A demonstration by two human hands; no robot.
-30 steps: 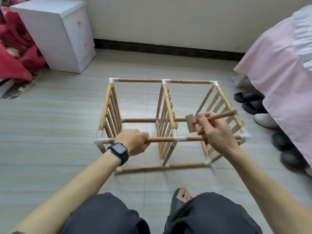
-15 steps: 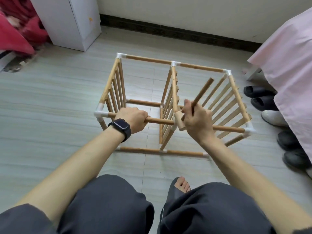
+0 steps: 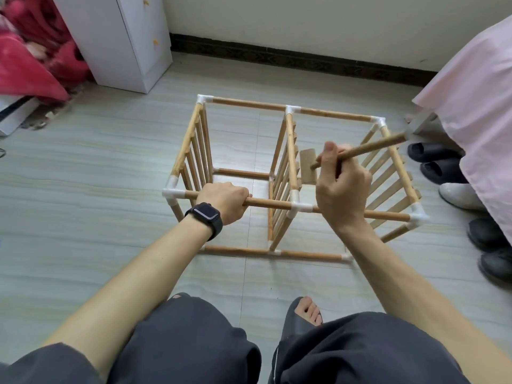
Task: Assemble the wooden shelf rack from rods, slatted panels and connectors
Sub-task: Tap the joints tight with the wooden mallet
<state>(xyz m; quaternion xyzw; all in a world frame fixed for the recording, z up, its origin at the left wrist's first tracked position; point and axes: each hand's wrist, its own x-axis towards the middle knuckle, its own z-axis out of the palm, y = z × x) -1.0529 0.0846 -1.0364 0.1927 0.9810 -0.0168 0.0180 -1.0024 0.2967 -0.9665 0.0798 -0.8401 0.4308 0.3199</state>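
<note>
So the rack (image 3: 289, 142) sits on the tiled floor (image 3: 83, 176) mid-room, all rods and slatted panels already joined up. A white cabinet (image 3: 124, 42) and a red blanket (image 3: 33, 67) are off to the far left. On the right there's a pink bedcover (image 3: 476, 101), with slippers (image 3: 437, 159) lined up under its edge, just beside the rack's right end.

The left hand (image 3: 224, 202), with a watch (image 3: 206, 214) on its wrist, has its fingers curled round the near top rod (image 3: 271, 203). The right hand (image 3: 342, 189) has its fingers wrapped round the mallet (image 3: 308, 169) handle, thumb on top, and that wrist blocks part of the same rod right of the middle connector (image 3: 297, 207).

Half a second back the mallet head was down on that connector. Now it's lifted up beside the middle panel, with the handle swung out to the far right. Left grip hasn't budged.
</note>
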